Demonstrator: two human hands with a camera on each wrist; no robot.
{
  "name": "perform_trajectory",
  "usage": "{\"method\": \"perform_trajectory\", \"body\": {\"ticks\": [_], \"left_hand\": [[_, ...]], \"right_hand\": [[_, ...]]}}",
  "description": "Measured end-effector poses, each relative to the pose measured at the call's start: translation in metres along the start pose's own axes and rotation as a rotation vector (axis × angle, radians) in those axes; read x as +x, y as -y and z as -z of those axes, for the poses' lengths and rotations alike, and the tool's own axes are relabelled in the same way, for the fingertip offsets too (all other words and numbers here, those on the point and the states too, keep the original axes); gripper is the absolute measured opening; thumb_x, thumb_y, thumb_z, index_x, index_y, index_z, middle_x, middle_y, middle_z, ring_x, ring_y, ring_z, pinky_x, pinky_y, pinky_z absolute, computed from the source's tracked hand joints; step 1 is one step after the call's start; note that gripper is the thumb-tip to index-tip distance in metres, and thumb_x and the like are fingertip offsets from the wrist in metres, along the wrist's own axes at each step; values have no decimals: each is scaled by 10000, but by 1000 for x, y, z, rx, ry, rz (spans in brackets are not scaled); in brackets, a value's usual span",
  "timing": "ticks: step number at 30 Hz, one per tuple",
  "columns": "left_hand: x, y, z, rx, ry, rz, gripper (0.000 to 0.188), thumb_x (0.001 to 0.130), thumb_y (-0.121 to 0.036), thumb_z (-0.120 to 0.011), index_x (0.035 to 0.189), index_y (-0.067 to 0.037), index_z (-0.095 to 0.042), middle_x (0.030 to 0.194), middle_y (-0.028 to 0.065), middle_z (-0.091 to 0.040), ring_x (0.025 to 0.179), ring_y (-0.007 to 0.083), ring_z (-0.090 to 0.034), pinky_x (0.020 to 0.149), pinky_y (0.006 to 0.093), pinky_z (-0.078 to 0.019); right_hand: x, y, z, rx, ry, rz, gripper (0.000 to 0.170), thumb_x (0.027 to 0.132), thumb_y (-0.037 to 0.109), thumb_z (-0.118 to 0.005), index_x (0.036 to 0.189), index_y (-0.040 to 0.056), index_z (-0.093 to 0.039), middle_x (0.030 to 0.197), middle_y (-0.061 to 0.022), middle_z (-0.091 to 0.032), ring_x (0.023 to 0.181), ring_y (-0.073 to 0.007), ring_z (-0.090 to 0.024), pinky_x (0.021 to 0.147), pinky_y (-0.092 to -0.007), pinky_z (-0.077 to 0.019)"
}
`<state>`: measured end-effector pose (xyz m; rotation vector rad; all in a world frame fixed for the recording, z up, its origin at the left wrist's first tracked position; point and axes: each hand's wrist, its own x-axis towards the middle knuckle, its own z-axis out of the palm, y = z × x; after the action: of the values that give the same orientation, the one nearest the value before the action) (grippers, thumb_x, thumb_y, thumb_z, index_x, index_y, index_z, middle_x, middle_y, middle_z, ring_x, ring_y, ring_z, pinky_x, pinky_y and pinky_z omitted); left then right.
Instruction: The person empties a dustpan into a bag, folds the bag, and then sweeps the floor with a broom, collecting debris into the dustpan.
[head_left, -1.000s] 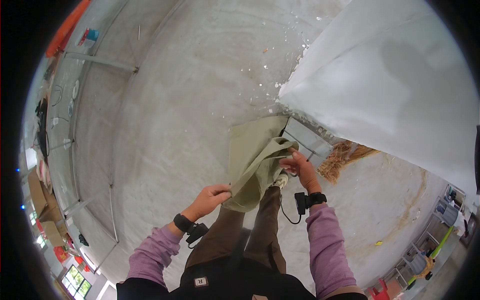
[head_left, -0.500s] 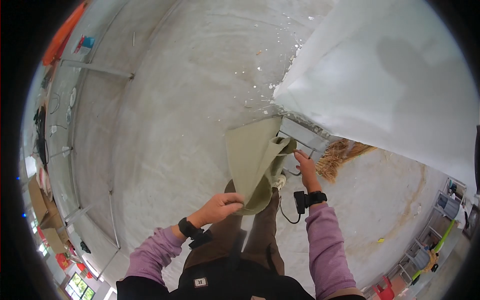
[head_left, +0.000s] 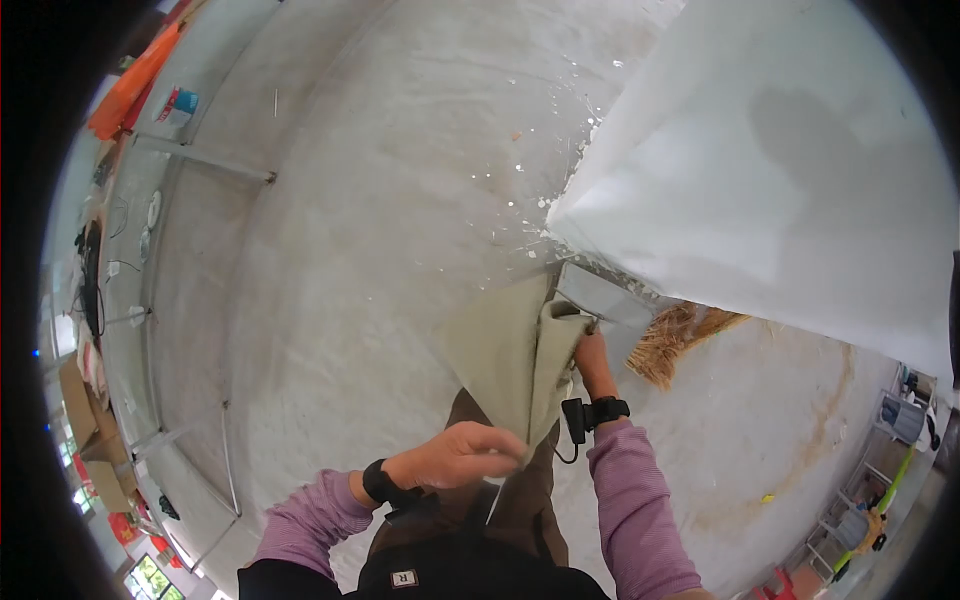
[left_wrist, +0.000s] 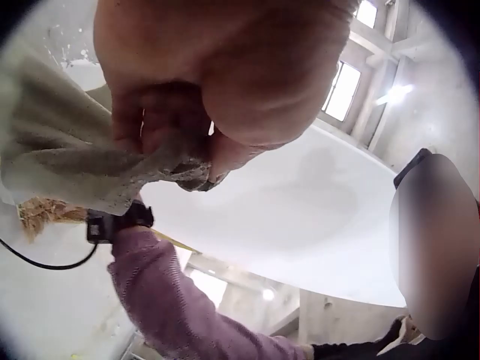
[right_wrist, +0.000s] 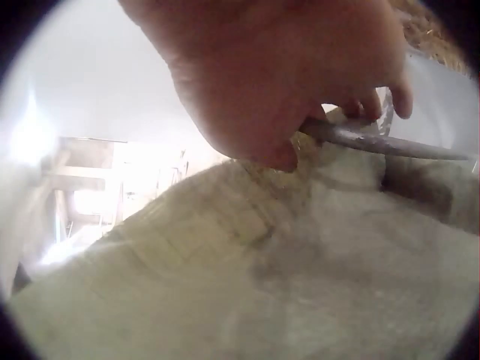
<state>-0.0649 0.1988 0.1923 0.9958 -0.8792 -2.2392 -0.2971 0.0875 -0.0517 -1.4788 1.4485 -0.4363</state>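
Note:
A khaki-green cloth (head_left: 505, 350) hangs in front of the legs, its right side folded into a thick roll. My left hand (head_left: 460, 455) pinches its lower corner; the left wrist view shows the bunched edge (left_wrist: 176, 161) between fingertips and thumb. At the upper right of the cloth, my right hand (head_left: 592, 360) grips the folded part, its fingers partly hidden in the head view. A slim grey metal rod (right_wrist: 390, 144) passes beneath this hand in the right wrist view. Behind the cloth lies a flat grey metal piece (head_left: 605, 295), like a dustpan, partly covered.
Straw bristles of a broom (head_left: 660, 345) lie on the concrete floor (head_left: 350, 250) to the right. A large white panel (head_left: 760, 180) rises at the upper right. Metal frame bars (head_left: 205, 157) run along the left, with a cardboard box (head_left: 95, 420) beyond.
My left hand has moved right and closer to the body, drawing the cloth corner along. My right hand has shifted left and slightly down onto the cloth, which is now folded narrower.

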Motion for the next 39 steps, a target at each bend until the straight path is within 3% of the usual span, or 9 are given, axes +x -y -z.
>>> {"method": "perform_trajectory", "body": {"ticks": [2, 5, 6, 10, 19, 25, 28, 34, 39], "left_hand": [[-5, -6, -4, -23, 0, 8, 177, 841, -73, -535, 1000, -11, -583, 890, 1, -584, 839, 67, -507, 762, 230, -416], [-7, -6, -1, -32, -56, -1, 176, 839, -66, -537, 1001, -16, -583, 880, -4, -577, 826, 60, -508, 745, 222, -419], [-9, -4, 1, -33, -86, -8, 175, 838, -64, -537, 1000, -17, -583, 874, -6, -575, 818, 56, -508, 736, 218, -420], [-18, 21, 18, -36, -329, 21, 148, 829, -46, -538, 966, -15, -585, 839, -22, -558, 776, 45, -500, 691, 204, -420], [-16, 20, -5, 15, -147, 54, 154, 828, -76, -539, 960, -10, -583, 881, 7, -591, 818, 73, -528, 731, 234, -429], [-14, 10, -18, 173, 13, 60, 147, 810, -59, -571, 939, 11, -572, 846, 34, -592, 793, 84, -520, 718, 234, -423], [-21, -4, -17, 160, 10, 68, 134, 803, -47, -580, 923, 12, -579, 842, 30, -592, 786, 80, -518, 715, 229, -416], [-37, -6, -14, 29, -61, 203, 135, 808, -40, -574, 929, 19, -582, 861, 23, -595, 812, 81, -523, 735, 229, -419], [-34, 8, 4, 7, -398, 71, 150, 821, -53, -540, 955, -6, -588, 852, -1, -581, 794, 68, -514, 707, 224, -421]], "right_hand": [[-6, -7, 1, 30, -13, 186, 246, 755, 188, -524, 890, 11, -630, 780, -122, -620, 770, -255, -592, 710, -352, -445], [-18, 23, 16, 494, -118, -499, 229, 739, 151, -525, 883, 4, -625, 770, -89, -613, 708, -180, -582, 629, -294, -463], [-19, 10, 18, 446, -148, -408, 234, 724, 129, -538, 902, -4, -613, 784, -64, -600, 683, -135, -559, 570, -250, -458], [-24, -7, 41, 409, -126, -378, 275, 751, 106, -548, 1007, 9, -559, 903, -44, -566, 772, -164, -557, 645, -260, -466], [-36, 29, 54, 679, 106, -574, 485, 800, 378, -571, 1207, 131, -480, 1163, -58, -476, 989, -224, -502, 763, -326, -431], [-17, 23, 12, 28, -234, -262, 542, 697, 242, -636, 1161, 17, -470, 950, -145, -603, 839, -255, -587, 721, -339, -458], [-15, 26, 2, -115, -323, -340, 519, 660, 164, -617, 1121, -24, -468, 829, -170, -624, 758, -276, -610, 690, -346, -470], [-15, 18, 9, -116, -341, -312, 319, 675, 120, -547, 949, -43, -552, 769, -197, -611, 766, -357, -592, 716, -414, -457], [-15, -25, 22, -72, -289, -418, 221, 676, 110, -534, 822, -44, -595, 717, -184, -607, 653, -344, -592, 627, -400, -479]]}}
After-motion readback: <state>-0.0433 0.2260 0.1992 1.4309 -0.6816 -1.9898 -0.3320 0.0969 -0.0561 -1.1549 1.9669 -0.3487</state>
